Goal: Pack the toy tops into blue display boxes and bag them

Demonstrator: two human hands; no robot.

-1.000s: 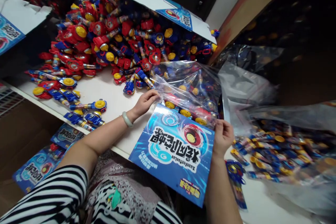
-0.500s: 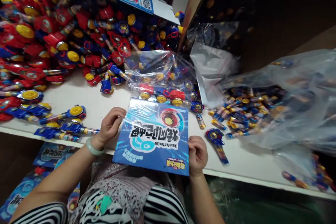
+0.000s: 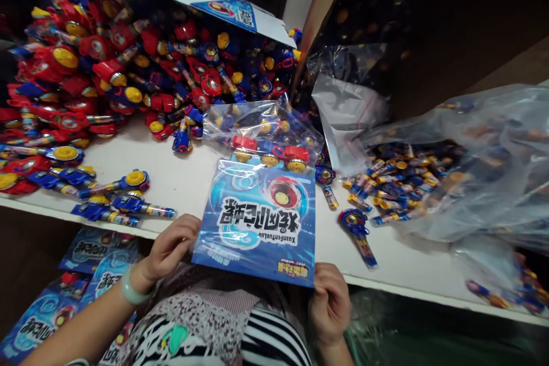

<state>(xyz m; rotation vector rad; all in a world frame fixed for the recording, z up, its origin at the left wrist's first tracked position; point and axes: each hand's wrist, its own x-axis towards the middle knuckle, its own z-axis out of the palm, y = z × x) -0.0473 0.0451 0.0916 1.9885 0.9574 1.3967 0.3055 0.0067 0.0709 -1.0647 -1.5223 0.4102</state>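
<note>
A blue printed package (image 3: 257, 223) lies at the front edge of the white table, its lettering upside down in view. Clear plastic film (image 3: 223, 120) extends from its far end, around red and blue toys (image 3: 270, 154) with yellow discs. My left hand (image 3: 174, 243), above a pale bracelet, pinches the package's left edge with its fingers closed. At the lower right corner, my right hand (image 3: 330, 300) has its fingers closed on the package's edge.
Many red and blue toys (image 3: 77, 74) are heaped at the left on the white table (image 3: 167, 183). Small tubes (image 3: 394, 183) spill from a clear bag (image 3: 506, 143) at right. One blue toy (image 3: 355, 229) lies right of the package. More blue packages (image 3: 38, 320) lie below the table.
My right hand has moved down along the package's right side to its lower corner. My left hand sits slightly lower. The camera view has shifted a little.
</note>
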